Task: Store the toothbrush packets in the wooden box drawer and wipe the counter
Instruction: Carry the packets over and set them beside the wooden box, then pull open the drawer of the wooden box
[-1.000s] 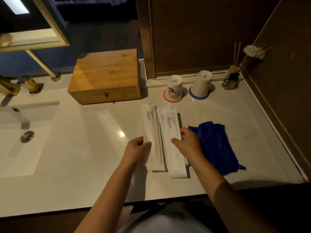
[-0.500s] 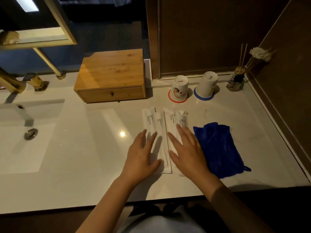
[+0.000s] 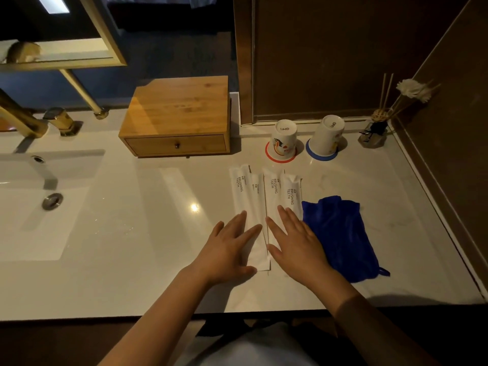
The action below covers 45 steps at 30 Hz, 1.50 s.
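Observation:
Several white toothbrush packets [image 3: 265, 192] printed "BRUSHING TEETH" lie fanned side by side on the white counter [image 3: 137, 233]. My left hand [image 3: 227, 249] rests flat, fingers spread, on the near ends of the left packets. My right hand [image 3: 295, 241] lies flat and spread on the near ends of the right packets. The wooden box [image 3: 177, 114] stands at the back, its drawer [image 3: 175, 145] closed. A blue cloth [image 3: 340, 233] lies crumpled just right of my right hand.
Two upturned cups [image 3: 284, 140] [image 3: 327, 134] sit on coasters at the back right, beside a reed diffuser [image 3: 375, 130]. A sink basin [image 3: 39, 204] with a gold faucet [image 3: 23, 122] fills the left. Brown walls close the right side and back.
The packets, gathered in two stacks a second ago, now lie fanned out. Both hands went from pinching the packet ends to lying flat with spread fingers on them.

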Available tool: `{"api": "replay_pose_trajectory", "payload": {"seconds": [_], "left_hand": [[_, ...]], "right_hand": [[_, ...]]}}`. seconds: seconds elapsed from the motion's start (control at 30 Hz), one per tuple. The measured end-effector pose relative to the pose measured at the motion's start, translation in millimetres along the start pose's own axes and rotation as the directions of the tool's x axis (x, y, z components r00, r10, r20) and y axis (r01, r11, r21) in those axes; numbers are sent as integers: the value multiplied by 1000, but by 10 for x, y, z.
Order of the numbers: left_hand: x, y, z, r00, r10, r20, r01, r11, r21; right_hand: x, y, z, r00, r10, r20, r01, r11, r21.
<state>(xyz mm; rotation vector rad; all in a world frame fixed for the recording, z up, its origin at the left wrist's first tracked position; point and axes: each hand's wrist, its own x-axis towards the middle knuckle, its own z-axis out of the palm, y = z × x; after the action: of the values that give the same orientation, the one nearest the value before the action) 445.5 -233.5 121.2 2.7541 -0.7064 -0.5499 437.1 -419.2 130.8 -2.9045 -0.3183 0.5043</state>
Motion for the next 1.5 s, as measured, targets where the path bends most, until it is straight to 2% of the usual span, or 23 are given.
{"api": "replay_pose_trajectory", "payload": {"seconds": [0.27, 0.37, 0.5, 0.6, 0.67, 0.77, 0.9, 0.97, 1.07, 1.17, 1.23, 1.27, 1.3, 1.37, 1.4, 1.43, 1.47, 1.5], "left_hand": [[-36, -59, -188, 998, 51, 34, -51, 999, 11], [-79, -297, -399, 990, 119, -72, -118, 993, 18], [-162, -913, -827, 952, 199, -234, -192, 980, 56], [-179, -1402, -1187, 924, 198, -327, -173, 980, 102], [-106, -1803, -1476, 891, 216, -398, -167, 974, 153], [200, -2305, -1917, 868, 178, -463, -112, 980, 165], [768, -2726, -2217, 905, 125, -407, -51, 981, 188], [983, -2887, -2220, 927, 125, -353, -51, 976, 211], [1155, -3029, -2121, 946, 105, -305, -59, 986, 158], [1200, -3053, -2023, 953, 87, -290, -42, 987, 157], [1218, -3063, -2011, 958, 78, -276, -28, 983, 181], [1229, -3069, -2015, 962, 78, -263, -25, 979, 200], [1237, -3074, -2021, 965, 84, -250, -28, 976, 217], [1252, -3076, -2031, 967, 106, -233, -51, 972, 230], [1259, -3077, -2030, 966, 116, -230, -63, 972, 226], [1263, -3078, -2025, 965, 121, -234, -70, 974, 217], [1265, -3081, -2020, 962, 125, -243, -74, 975, 208], [1266, -3085, -2015, 959, 126, -252, -75, 977, 202]], "right_hand": [[55, -168, -134, 998, 56, -39, -56, 998, -6], [128, -324, -229, 992, 94, -84, -95, 995, -6], [368, -690, -266, 958, 108, -264, -98, 994, 50], [617, -1014, -237, 905, 133, -404, -78, 986, 150], [856, -1306, -264, 888, 147, -436, -68, 979, 191], [1283, -1657, -310, 853, 133, -505, -77, 989, 130], [1802, -1969, -381, 829, 155, -538, -117, 988, 105], [1985, -2049, -425, 813, 199, -547, -141, 979, 147], [2156, -2111, -474, 773, 288, -565, -195, 956, 221], [2281, -2169, -448, 767, 396, -505, -238, 907, 348], [2352, -2208, -430, 745, 530, -404, -270, 794, 544], [2388, -2218, -428, 721, 612, -325, -276, 683, 676], [2430, -2220, -423, 689, 689, -225, -268, 531, 804], [2500, -2226, -405, 636, 771, 13, -184, 136, 974], [2527, -2232, -392, 630, 767, 119, -116, -59, 991], [2550, -2238, -385, 632, 750, 195, -53, -208, 977], [2566, -2240, -381, 635, 735, 237, -10, -300, 954], [2573, -2243, -379, 638, 726, 257, 15, -345, 939]]}}
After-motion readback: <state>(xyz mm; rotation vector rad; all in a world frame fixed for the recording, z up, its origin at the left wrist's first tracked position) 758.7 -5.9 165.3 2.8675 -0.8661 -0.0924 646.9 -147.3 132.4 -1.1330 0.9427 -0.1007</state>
